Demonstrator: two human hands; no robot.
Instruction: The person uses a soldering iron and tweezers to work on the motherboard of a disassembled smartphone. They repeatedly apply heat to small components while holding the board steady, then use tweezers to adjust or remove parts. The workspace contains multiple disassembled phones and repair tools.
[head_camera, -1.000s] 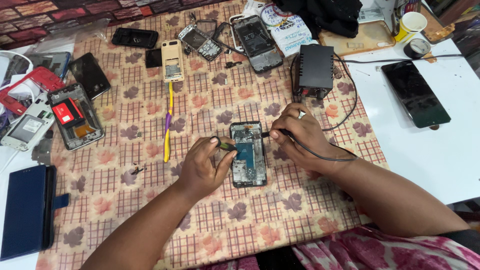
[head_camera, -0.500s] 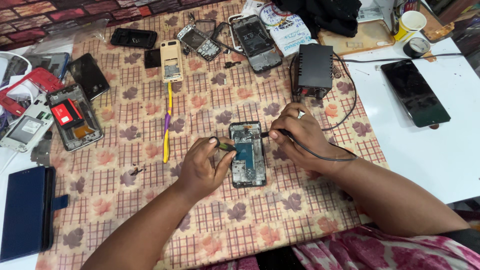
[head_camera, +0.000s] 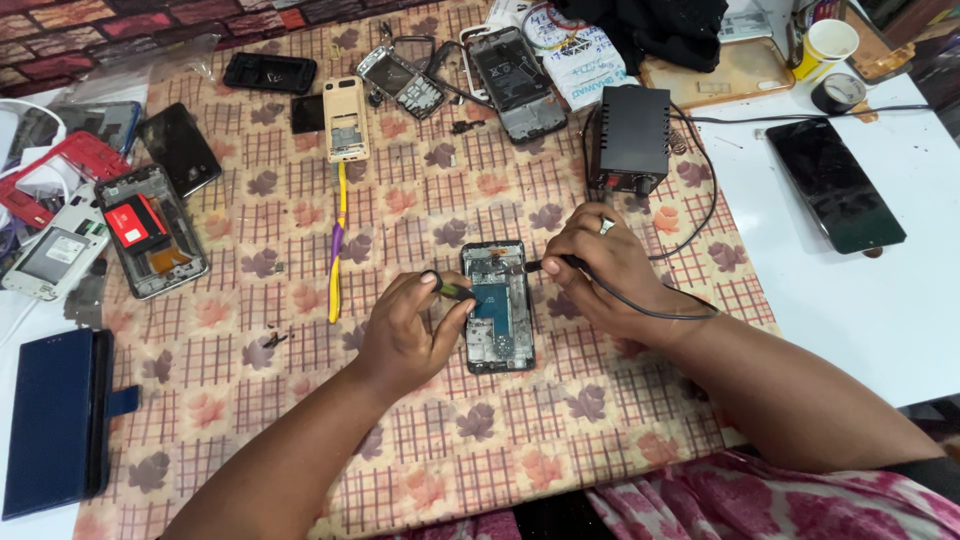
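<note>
An opened phone (head_camera: 497, 310) with its back cover off lies in the middle of the patterned tablecloth, its blue circuit board showing. My left hand (head_camera: 405, 330) rests at its left edge, pinching a small dark tool whose tip meets the board. My right hand (head_camera: 598, 266) is at the phone's upper right, holding a black corded iron whose tip points at the phone's top. Its cable runs back to a black power unit (head_camera: 630, 138).
Several dismantled phones and frames lie along the far edge and at the left, among them a red-backed one (head_camera: 140, 226). A yellow and purple tool (head_camera: 337, 245) lies left of the hands. A blue wallet case (head_camera: 55, 420), a black phone (head_camera: 835, 185) and a paper cup (head_camera: 830, 42) sit around.
</note>
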